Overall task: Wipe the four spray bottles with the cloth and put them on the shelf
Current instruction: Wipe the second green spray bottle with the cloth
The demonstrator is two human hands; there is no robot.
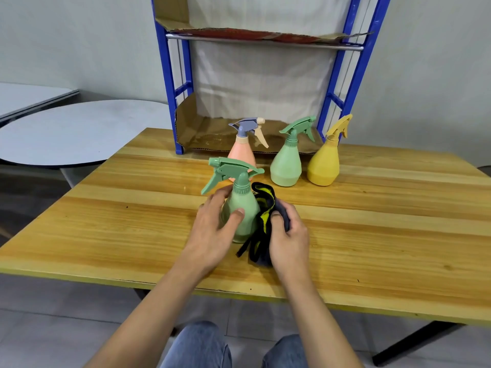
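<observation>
Head view: wooden table (119,235), pale planks with a yellow trim along the near edge. Near green spray bottle (245,200) stands upright about the middle of the table, a little towards the near edge, nozzle pointing towards the left edge. Left hand (210,229) grips its body from the left, fingers curled round the far side, thumb laid across the front. Right hand (289,237) clutches the cloth (263,221), dark with yellow patches, bunched up and pressed against the bottle's right side; a loose end trails down onto the tabletop. Three more bottles stand in a row nearer the far edge, all upright: pink bottle (243,152) with a grey-blue spray head, partly hidden behind the near green one; second green bottle (287,166) to its right; yellow bottle (324,166) just beside that, towards the far right corner. Blue-framed shelf (167,75) stands at the far edge behind them, backed with white fabric. Its lower tier carries a cardboard liner (202,131), its upper tier another sheet behind a metal rail (263,42). No bottle on either tier. Round grey table (66,128) off the left edge. Knees in blue jeans (199,346) below the near edge
</observation>
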